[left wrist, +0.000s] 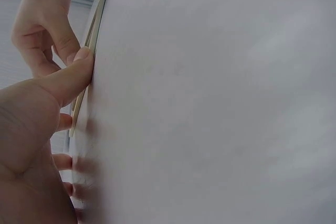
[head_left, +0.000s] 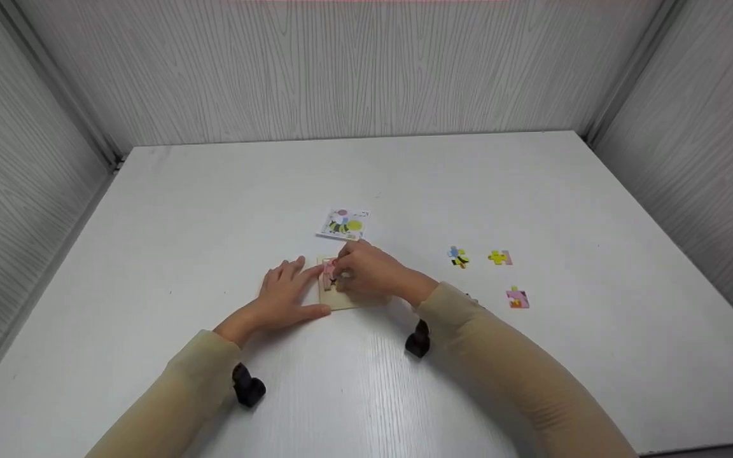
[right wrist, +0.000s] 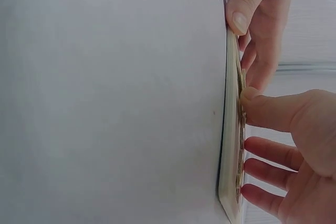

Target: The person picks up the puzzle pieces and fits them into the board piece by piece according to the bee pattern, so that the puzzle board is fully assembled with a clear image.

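A shallow pale wooden puzzle board (head_left: 357, 301) lies flat on the white table between both hands. Pink jigsaw pieces (head_left: 328, 270) sit at its left side, some hidden under fingers. My left hand (head_left: 285, 296) steadies the board's left edge, fingers spread, thumb at the near corner and index finger by the pink pieces. Over the board, my right hand (head_left: 369, 270) pinches a puzzle piece, mostly covered by the fingers. From the right wrist view, the right thumb (right wrist: 278, 109) and fingertips touch thin pieces (right wrist: 242, 124) that stand slightly above the board's rim.
Beyond the board lies a square picture card (head_left: 345, 224) with a bee. To the right are loose pieces: a blue and black-yellow one (head_left: 459, 257), a yellow one (head_left: 499, 257) and a pink one (head_left: 517, 298). Another piece (head_left: 470, 297) is partly behind the right sleeve.
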Motion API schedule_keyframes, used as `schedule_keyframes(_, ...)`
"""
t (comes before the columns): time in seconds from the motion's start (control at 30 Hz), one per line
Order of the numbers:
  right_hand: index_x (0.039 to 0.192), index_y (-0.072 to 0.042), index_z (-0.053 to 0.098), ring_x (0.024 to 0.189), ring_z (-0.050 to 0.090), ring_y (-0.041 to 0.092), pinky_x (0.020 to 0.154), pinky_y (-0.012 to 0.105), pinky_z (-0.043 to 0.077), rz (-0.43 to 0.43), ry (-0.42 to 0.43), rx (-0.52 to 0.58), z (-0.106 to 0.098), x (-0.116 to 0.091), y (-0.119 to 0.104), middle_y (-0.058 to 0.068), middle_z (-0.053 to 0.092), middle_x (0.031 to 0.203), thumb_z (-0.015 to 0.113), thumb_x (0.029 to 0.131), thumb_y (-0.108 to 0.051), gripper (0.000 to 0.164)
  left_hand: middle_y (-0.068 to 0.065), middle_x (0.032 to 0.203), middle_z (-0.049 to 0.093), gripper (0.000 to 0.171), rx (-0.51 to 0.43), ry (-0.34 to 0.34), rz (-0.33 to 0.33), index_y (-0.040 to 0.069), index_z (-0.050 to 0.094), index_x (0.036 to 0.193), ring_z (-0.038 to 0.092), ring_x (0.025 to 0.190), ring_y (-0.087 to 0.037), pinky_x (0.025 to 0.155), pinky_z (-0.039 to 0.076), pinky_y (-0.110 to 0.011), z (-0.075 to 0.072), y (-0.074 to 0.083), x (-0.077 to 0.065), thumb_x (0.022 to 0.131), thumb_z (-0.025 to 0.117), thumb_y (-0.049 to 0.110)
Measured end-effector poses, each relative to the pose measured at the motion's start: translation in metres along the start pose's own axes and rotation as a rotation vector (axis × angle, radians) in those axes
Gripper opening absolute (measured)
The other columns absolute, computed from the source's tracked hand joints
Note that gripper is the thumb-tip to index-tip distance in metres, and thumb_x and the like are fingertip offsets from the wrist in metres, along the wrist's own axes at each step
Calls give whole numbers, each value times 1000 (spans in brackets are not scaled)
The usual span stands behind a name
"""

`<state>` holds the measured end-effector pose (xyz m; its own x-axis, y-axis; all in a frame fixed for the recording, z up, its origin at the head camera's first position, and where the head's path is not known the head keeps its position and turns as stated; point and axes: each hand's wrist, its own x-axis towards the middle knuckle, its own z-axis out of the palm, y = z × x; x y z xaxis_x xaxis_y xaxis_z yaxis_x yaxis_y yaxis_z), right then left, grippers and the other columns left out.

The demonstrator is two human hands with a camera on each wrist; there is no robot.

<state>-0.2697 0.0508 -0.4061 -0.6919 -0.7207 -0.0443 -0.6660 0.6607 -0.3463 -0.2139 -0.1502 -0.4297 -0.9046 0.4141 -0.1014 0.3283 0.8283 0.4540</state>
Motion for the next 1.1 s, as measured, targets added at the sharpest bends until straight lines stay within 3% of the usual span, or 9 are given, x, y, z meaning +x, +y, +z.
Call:
schedule_keyframes(0.33, 102, -12, 73, 102, 49, 20, 88, 32, 41, -18, 6, -18, -2, 1, -3, 5, 57, 110, 68, 86, -19, 18, -23, 151, 12, 82, -39, -17, -24, 11, 29, 146, 5, 135, -46, 105, 3, -59, -1, -1, 0, 83, 61, 54)
schedule_keyframes(0.6, 99, -14, 73, 100, 49, 17, 86, 31, 42, 73, 7, -11, 1, 3, -6, 2, 56, 107, 69, 85, -23, 17, -24, 151, 12, 82, -27, -22, -25, 12, 29, 146, 5, 135, -46, 105, 3, -59, 0, -1, 1, 84, 60, 54)
schedule_keyframes(0.77, 104, -16, 71, 98, 48, 16, 85, 32, 42, 100, 4, 1, 1, 3, -7, 0, 56, 107, 69, 85, -24, 21, -24, 151, 12, 82, -19, -18, -20, 11, 29, 146, 5, 135, -46, 105, 3, -58, -1, -1, 1, 84, 60, 54)
schedule_keyframes(0.97, 110, -24, 71, 98, 48, 18, 81, 32, 42, 39, 9, -40, 2, 1, -5, 3, 56, 109, 68, 85, -20, 26, -24, 151, 12, 82, -25, -16, -16, 11, 29, 146, 4, 135, -46, 105, 3, -58, -1, -2, 1, 84, 60, 54)
schedule_keyframes(1.1, 113, -23, 70, 100, 48, 19, 83, 32, 42, -3, 5, -58, 0, 0, -5, 5, 56, 111, 66, 87, -19, 26, -24, 151, 12, 82, -27, -16, -20, 12, 29, 146, 5, 135, -46, 105, 3, -58, 0, -2, 1, 83, 60, 55)
